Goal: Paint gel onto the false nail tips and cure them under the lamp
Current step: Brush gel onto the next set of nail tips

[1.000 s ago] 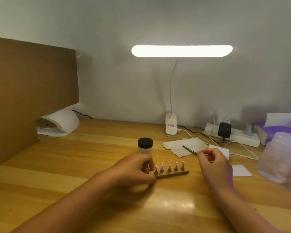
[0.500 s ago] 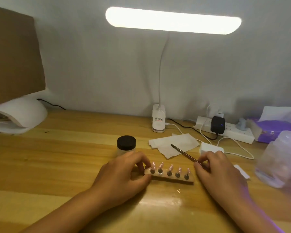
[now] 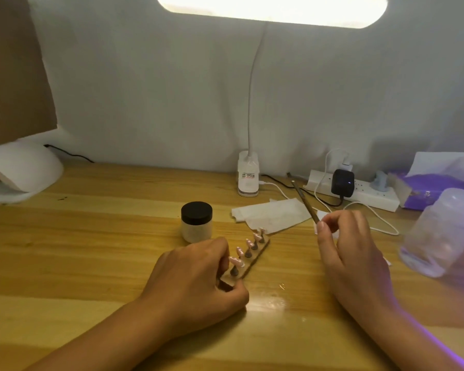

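The left hand (image 3: 196, 279) grips the near end of the wooden strip (image 3: 253, 260) of pink nail tips (image 3: 249, 243), which lies slanted on the table (image 3: 91, 236) near the jar (image 3: 196, 222). The right hand (image 3: 354, 253) pinches a thin brush (image 3: 304, 202) that points toward the wall

Plain grey-white wall (image 3: 145, 89) behind; wooden bench (image 3: 78, 250), pale and honey planks; glowing strip light (image 3: 271, 6) overhead on thin white gooseneck (image 3: 252, 89), clip base (image 3: 248, 174) at bench rear; brown board (image 3: 11, 70) standing far left, top out of view.
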The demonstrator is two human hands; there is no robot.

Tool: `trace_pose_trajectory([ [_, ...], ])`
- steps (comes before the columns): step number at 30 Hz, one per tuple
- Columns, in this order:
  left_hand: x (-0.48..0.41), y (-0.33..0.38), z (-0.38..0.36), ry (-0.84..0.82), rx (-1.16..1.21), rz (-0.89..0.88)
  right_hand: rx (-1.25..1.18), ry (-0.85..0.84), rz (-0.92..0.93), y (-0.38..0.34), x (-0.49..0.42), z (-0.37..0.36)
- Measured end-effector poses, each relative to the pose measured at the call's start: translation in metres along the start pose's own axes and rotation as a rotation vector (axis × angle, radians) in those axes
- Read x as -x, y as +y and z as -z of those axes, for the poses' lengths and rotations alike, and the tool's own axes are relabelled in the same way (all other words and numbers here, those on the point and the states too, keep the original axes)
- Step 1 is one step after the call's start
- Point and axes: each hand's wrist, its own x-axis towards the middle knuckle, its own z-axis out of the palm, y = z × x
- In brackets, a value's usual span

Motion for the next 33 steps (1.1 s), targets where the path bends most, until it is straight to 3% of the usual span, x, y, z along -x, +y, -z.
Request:
trace_pose_trajectory([
  [3, 0.003, 0.002, 0.0, 0.012, 0.025, -0.072, -0.007, -0.045, 0.045, -0.009, 0.009, 0.0],
  [8, 0.003, 0.003, 0.003, -0.183, 0.088, -0.299, -0.054, -0.145, 0.123, -0.019, 0.02, -0.007],
  [13, 0.004, 0.002, 0.002, -0.086, 0.061, -0.31, -0.15, -0.18, -0.013, -0.015, 0.015, 0.002],
  [16, 0.003, 0.001, -0.001, 0.109, 0.052, -0.224, -0.061, -0.209, 0.06, -0.018, 0.02, 0.001],
  [19, -0.003, -0.007, -0.001, 0.367, 0.167, -0.03, -0.089, -0.22, 0.108, -0.023, 0.025, 0.003],
  [22, -0.009, -0.017, -0.003, 0.48, 0.298, 0.146, -0.139, -0.229, 0.092, -0.028, 0.026, 0.008],
  [24, -0.009, -0.019, -0.004, 0.522, 0.317, 0.171, -0.061, -0.267, 0.132, -0.031, 0.029, 0.008],
  [29, -0.01, -0.027, -0.008, 0.489, 0.295, 0.306, 0.008, -0.318, 0.213, -0.026, 0.033, -0.001],
  [33, -0.015, -0.041, -0.005, 0.273, 0.309, 0.459, -0.077, -0.29, 0.126, -0.015, 0.026, 0.0],
])
